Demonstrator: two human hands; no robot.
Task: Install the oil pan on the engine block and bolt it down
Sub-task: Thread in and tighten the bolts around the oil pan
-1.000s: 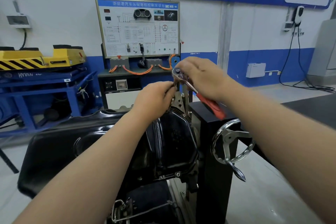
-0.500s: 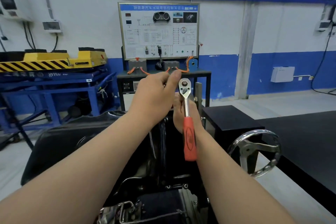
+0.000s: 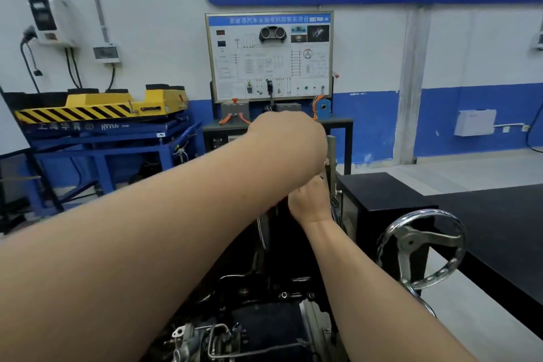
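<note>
The black oil pan [image 3: 279, 247] stands upright on the engine [image 3: 264, 329], mostly covered by my left forearm. My left hand [image 3: 289, 138] is raised at the pan's top edge, beside the grey stand plate [image 3: 331, 153]; only its back shows and its fingers are hidden. Just below it, my right hand [image 3: 310, 200] has its fingers curled, with a glint of metal at the knuckles. The ratchet wrench itself is out of sight behind the two hands.
A chrome handwheel [image 3: 420, 250] sticks out of the black stand box [image 3: 382, 194] on the right. Behind stand a wiring training board [image 3: 269, 56] on a dark bench and a yellow lift on a blue frame [image 3: 100, 106]. Hoses and fittings [image 3: 205, 338] lie below.
The ratchet's red handle, seen hanging in front of my right wrist, is gone from sight. My left hand has closed over the top, and the view has moved nearer.
</note>
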